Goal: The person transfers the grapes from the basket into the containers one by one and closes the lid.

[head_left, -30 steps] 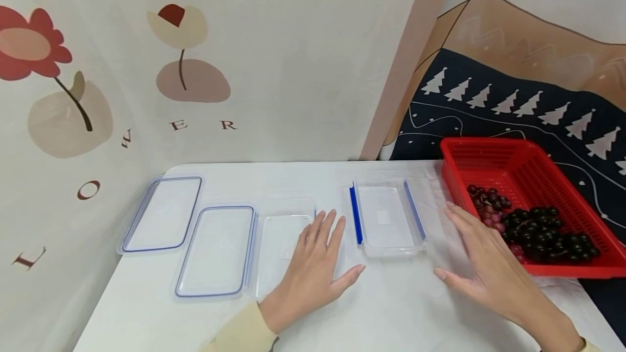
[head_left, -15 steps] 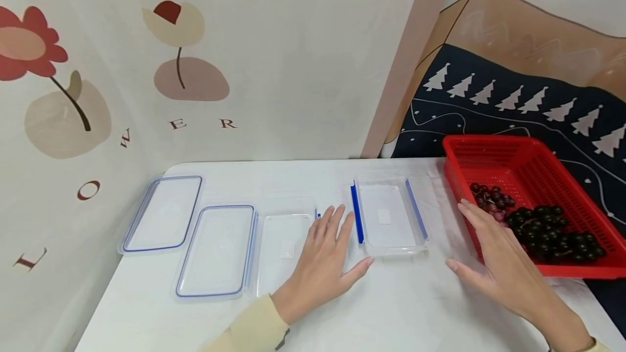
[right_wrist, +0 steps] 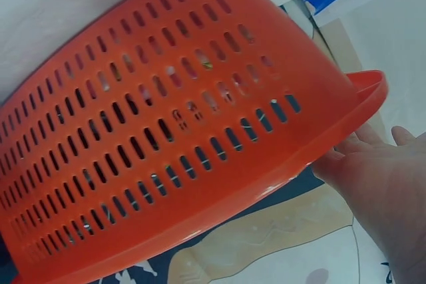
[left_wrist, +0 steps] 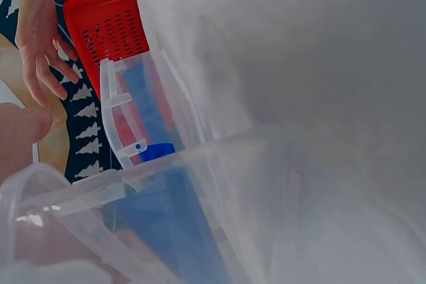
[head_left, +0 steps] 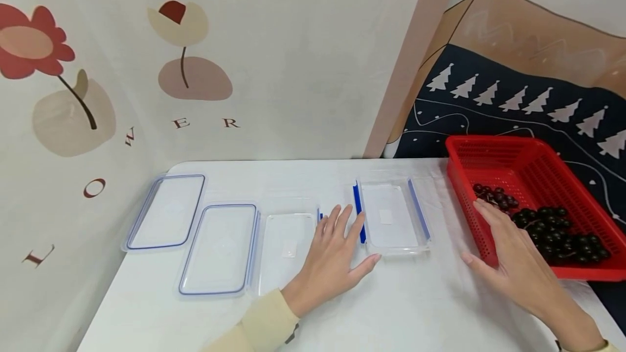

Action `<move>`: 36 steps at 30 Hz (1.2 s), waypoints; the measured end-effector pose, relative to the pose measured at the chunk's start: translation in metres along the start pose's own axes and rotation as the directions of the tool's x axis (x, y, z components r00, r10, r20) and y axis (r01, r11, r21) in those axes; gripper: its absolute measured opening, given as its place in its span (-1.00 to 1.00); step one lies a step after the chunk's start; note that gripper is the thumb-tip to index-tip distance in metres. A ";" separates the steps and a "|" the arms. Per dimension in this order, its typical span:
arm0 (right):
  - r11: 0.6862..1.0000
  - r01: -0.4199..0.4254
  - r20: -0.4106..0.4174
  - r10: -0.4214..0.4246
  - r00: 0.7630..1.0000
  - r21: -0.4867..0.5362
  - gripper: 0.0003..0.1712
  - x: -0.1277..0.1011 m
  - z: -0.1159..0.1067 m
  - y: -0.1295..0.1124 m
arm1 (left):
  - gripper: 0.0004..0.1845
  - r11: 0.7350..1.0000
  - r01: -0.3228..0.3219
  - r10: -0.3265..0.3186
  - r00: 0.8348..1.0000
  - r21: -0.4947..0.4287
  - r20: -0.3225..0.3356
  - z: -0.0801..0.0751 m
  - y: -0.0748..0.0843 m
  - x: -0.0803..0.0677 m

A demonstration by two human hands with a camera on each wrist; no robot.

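My left hand [head_left: 330, 259] hovers with fingers spread over the gap between two clear plastic food containers, holding nothing. Part of the left container [head_left: 274, 249] is covered by it, while its fingertips overlap the blue clip on the left side of the right container [head_left: 391, 221]. Farther right, my right hand [head_left: 515, 270] is held with straight fingers at the near left side of a red plastic basket [head_left: 499, 143], also without anything in it. Bunches of dark grapes [head_left: 552, 232] lie in the basket, partly hidden behind this hand. The right wrist view shows the basket's slotted wall [right_wrist: 146, 124] beside the right hand [right_wrist: 386, 184].
Two clear lids with blue seals, a back one [head_left: 166, 211] and a nearer one [head_left: 220, 249], lie flat on the left of the white table [head_left: 401, 308]. A printed cloth wall [head_left: 293, 58] stands along the table's back edge.
Both hands have drifted slightly to the right, fingers staying straight. The right hand now overlaps more of the basket, hiding the reddish grapes. The containers and lids have stayed in place.
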State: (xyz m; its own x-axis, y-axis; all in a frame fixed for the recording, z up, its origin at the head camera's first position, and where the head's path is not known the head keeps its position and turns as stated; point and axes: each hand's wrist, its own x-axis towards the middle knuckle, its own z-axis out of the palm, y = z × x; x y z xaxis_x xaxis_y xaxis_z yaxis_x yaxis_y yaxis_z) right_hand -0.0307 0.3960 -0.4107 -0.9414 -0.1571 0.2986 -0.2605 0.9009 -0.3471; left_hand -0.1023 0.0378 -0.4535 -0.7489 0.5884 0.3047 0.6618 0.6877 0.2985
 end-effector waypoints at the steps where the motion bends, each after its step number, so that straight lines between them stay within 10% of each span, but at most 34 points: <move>1: 1.000 -0.001 -0.002 0.001 1.000 -0.002 0.24 0.000 0.000 0.001 | -0.11 1.000 0.002 -0.002 1.000 0.001 0.000 0.001 0.000 0.000; 36: 0.978 -0.210 -0.029 0.210 0.977 0.001 0.05 -0.009 -0.005 0.051 | -0.24 0.987 0.047 -0.056 0.997 0.154 0.059 0.016 0.010 0.002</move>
State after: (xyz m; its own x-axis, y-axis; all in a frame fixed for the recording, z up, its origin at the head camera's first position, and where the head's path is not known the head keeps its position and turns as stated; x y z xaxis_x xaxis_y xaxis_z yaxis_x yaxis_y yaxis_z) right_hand -0.0343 0.4451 -0.4262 -0.9684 0.0475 0.2447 -0.0569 0.9135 -0.4028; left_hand -0.0979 0.0521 -0.4642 -0.7856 0.5728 0.2339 0.6131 0.7717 0.1693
